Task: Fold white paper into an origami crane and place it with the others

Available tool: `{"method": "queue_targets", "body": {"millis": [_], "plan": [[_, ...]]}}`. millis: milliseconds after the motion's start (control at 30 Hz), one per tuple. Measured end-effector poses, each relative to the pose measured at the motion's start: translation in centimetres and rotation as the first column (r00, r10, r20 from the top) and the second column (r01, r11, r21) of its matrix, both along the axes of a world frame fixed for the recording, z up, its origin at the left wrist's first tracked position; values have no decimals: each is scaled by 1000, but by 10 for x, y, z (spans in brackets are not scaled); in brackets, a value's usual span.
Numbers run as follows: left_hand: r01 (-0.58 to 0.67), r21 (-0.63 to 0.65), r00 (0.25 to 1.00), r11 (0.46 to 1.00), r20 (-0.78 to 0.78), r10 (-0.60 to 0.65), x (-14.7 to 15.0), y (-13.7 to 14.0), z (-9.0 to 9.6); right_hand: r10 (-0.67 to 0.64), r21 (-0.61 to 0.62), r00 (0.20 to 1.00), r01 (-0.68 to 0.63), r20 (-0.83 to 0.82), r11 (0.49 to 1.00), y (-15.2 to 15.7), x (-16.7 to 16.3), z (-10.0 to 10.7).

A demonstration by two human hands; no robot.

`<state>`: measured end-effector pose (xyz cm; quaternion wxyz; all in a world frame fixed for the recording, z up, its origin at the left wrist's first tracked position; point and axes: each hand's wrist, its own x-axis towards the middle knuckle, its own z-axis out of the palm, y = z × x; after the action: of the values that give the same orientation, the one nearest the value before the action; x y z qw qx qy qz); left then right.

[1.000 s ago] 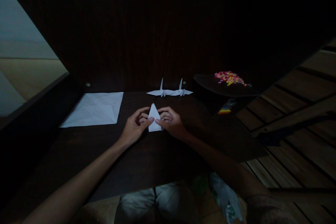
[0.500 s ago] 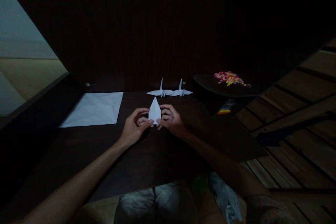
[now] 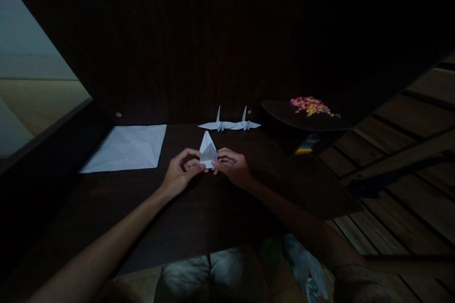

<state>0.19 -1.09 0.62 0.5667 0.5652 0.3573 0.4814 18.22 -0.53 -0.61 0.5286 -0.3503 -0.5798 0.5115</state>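
Note:
A small piece of folded white origami paper (image 3: 208, 152) is held upright between both hands, its narrow point facing away from me. One triangular flap of it is lifted and looks greyer than the rest. My left hand (image 3: 183, 168) grips its left side, thumb at the lower left corner. On the other side, my right hand (image 3: 232, 165) pinches the lower right corner with the thumb, fingers behind the paper. Just beyond stand two white paper cranes (image 3: 219, 126), side by side with wings touching or overlapping, necks up.
A creased white paper sheet (image 3: 130, 147) lies flat on the dark desk (image 3: 199, 218) at left. Small colourful pieces (image 3: 310, 105) are heaped on a raised corner shelf (image 3: 284, 114) at right. A tall dark panel (image 3: 170, 42) rises behind. A plastic bag (image 3: 306, 267) lies below the desk.
A front flap of the folded paper has come up from its surface, forming a shaded triangle. Both hands stay in nearly the same place.

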Motion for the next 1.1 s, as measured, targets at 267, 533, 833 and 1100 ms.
{"method": "queue_targets", "body": {"millis": [267, 533, 833, 1100], "plan": [[-46, 157, 998, 987, -42, 53, -3, 3, 2, 51, 76, 999, -52, 15, 996, 5, 11, 0], [-109, 150, 990, 983, -74, 121, 1, -1, 2, -74, 64, 995, 71, 61, 995, -2, 1, -1], [-118, 159, 988, 980, -75, 132, 5, -1, -6, -83, 105, 989, 70, 119, 992, -2, 2, -6], [-118, 92, 992, 989, -32, 121, 6, -3, 0, -9, 52, 1000, 7, 26, 999, 3, 3, -5]]}}
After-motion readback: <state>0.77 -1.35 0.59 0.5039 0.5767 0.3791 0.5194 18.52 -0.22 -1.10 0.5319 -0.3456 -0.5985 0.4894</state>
